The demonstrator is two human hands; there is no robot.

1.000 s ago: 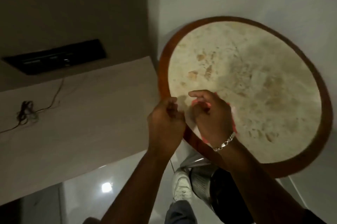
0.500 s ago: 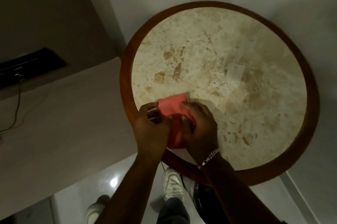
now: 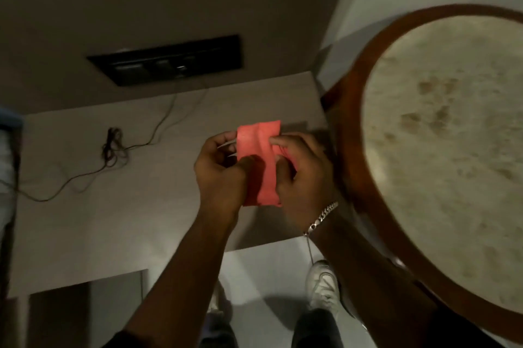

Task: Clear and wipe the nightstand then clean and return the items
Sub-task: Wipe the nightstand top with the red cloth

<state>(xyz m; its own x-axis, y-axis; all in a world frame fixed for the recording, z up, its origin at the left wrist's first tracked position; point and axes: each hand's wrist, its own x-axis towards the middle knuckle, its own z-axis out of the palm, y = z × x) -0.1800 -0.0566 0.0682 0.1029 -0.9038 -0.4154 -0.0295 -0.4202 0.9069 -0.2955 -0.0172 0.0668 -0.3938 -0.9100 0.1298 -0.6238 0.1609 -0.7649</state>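
A folded pink-red cloth [image 3: 260, 149] is held upright between both hands, above the pale ledge to the left of the nightstand. My left hand [image 3: 219, 175] grips its left side with the thumb across the front. My right hand [image 3: 304, 178], with a silver bracelet at the wrist, pinches its right edge. The round nightstand [image 3: 348, 178] has a brown wooden rim and a bare mottled stone top, and it fills the right side of the view.
A pale ledge [image 3: 113, 220] runs left of the nightstand, with a thin dark cable [image 3: 113, 146] coiled on it. A black switch panel [image 3: 167, 63] sits in the wall behind. My white shoes [image 3: 322, 285] stand on the glossy floor below.
The cloth has been lifted off the nightstand top and carried left over the ledge, held in both hands. The view has swung left, so the nightstand now sits at the right edge.
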